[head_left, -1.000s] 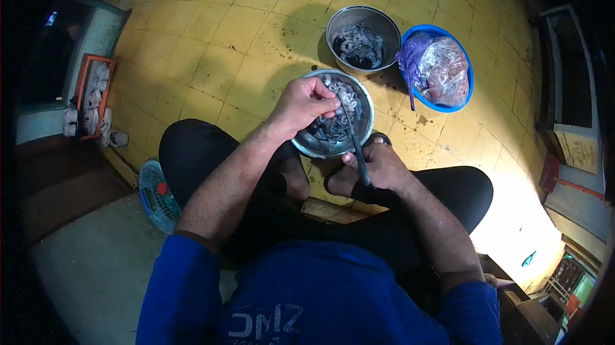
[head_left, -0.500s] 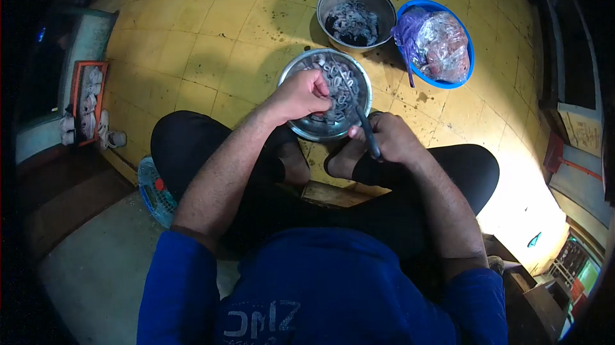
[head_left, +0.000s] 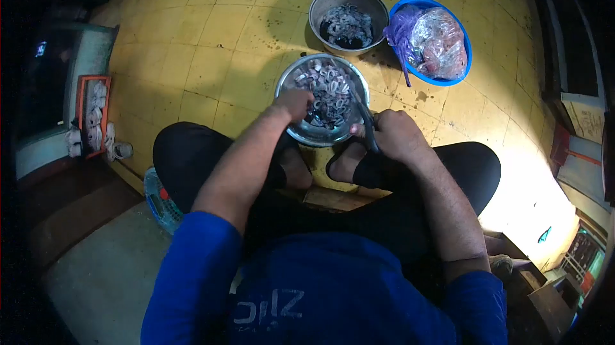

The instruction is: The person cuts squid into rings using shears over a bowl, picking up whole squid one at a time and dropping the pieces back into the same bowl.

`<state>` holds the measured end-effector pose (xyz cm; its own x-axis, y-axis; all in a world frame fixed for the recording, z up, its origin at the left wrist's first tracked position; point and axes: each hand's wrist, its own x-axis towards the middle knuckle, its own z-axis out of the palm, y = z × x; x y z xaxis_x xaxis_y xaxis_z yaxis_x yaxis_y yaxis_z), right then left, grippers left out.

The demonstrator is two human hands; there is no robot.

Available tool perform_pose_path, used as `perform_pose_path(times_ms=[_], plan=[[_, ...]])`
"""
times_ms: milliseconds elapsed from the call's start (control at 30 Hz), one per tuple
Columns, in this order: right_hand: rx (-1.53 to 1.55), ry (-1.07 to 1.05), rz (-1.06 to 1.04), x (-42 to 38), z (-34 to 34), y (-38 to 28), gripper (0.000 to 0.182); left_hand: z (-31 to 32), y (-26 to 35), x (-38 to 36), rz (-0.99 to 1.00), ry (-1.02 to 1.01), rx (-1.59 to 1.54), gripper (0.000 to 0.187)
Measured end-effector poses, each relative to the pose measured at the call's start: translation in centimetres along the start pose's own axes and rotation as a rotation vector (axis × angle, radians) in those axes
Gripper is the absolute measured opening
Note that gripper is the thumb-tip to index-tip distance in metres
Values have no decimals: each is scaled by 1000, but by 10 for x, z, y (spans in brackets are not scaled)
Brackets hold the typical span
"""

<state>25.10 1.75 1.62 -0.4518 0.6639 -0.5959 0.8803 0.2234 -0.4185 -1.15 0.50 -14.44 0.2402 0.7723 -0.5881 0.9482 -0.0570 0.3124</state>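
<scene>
A metal bowl (head_left: 360, 76) of cut squid rings (head_left: 333, 82) sits on the floor between my feet. At its left side my left hand (head_left: 295, 104) reaches in over the rim, fingers pointing down among darker squid pieces. Those fingertips are hidden, so whether they grip anything does not show. My right hand (head_left: 398, 133) is closed around the dark handle of a knife (head_left: 368, 124) at the bowl's right rim. The blade slants up and left over the edge of the squid.
Behind the bowl stands a deeper pot (head_left: 316, 18) with more squid in dark liquid. A blue basin (head_left: 467, 57) beside it holds a purple bag (head_left: 402, 28) and a clear plastic bag (head_left: 439, 41). An orange shoe rack (head_left: 82, 105) is far left; a teal basket (head_left: 154, 201) is by my left knee.
My left hand has gone from above the middle of the bowl down and left to its left side. My right hand keeps the knife at nearly the same spot.
</scene>
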Motion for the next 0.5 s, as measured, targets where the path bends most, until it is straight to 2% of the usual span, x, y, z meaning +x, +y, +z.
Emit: perform_pose_path(times_ms=[33, 100, 200, 367, 500], plan=[[-25, -6, -8, 1, 0, 1, 72, 15, -4, 7, 5, 6, 9, 27], [-10, -6, -2, 0, 2, 3, 73, 51, -12, 21, 4, 91, 287, 26], [-5, -29, 12, 4, 4, 5, 75, 65, -10, 29, -50, 158, 198, 36], [-37, -46, -10, 12, 10, 5, 76, 54, -11, 35, -3, 78, 368, 29], [-11, -42, -22, 11, 8, 1, 76, 47, -14, 29, -20, 184, 328, 27]])
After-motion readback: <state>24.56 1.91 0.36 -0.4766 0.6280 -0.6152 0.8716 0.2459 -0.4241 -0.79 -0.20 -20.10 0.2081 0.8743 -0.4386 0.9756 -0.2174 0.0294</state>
